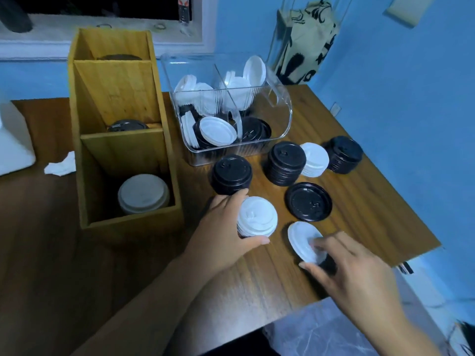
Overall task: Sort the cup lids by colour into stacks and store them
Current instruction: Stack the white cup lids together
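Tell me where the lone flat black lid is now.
Head view, centre-right on the table: the black lid lies just right of the white stack held by the left hand, behind the white lid at the right hand.

Both hands were bare. The left hand [221,227] showed a short, pale thumbnail [264,240], trimmed close to the tip. The left forearm [154,301] and the right forearm [401,327] were uncovered along their whole visible length, to the frame edge. The right hand [354,276] was motion-blurred, so its finer surface detail could not be resolved.
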### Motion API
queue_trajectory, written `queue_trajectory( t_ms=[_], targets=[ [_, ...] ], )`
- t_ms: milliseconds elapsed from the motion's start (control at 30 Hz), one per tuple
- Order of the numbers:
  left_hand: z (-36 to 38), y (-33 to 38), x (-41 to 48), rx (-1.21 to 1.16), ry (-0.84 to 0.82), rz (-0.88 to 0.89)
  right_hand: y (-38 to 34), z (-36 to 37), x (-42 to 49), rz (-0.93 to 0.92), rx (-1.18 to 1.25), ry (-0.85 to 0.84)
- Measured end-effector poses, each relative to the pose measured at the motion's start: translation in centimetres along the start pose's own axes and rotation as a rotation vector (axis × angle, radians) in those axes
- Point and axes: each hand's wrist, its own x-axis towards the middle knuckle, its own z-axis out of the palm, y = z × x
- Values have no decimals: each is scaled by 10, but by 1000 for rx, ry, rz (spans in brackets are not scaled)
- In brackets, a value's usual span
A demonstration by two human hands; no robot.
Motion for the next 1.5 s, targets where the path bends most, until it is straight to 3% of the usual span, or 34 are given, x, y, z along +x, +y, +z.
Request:
queue_trajectory(
  t_ms=[133,267,433,500,800,1100,1500],
  targets=[
    [0,2,1,13,-7,-12,-5,13,-1,26,15,-15],
    [2,1,0,28,9,-11,10,6,1,62,303,-43],
    [2,3,0,34,2,-14,38,4,9,9,352,-336],
    [2,4,0,31,-5,-12,37,9,12,-21,358,-377],
    [1,6,-2,21,-4,-9,18,18,11,17,242,-306],
    [1,1,-1,7,4,38,-10,6,54,157,568,-91],
    [10,-13,4,-10,26,60,-42,30,91,95,462,-282]
  ],
)
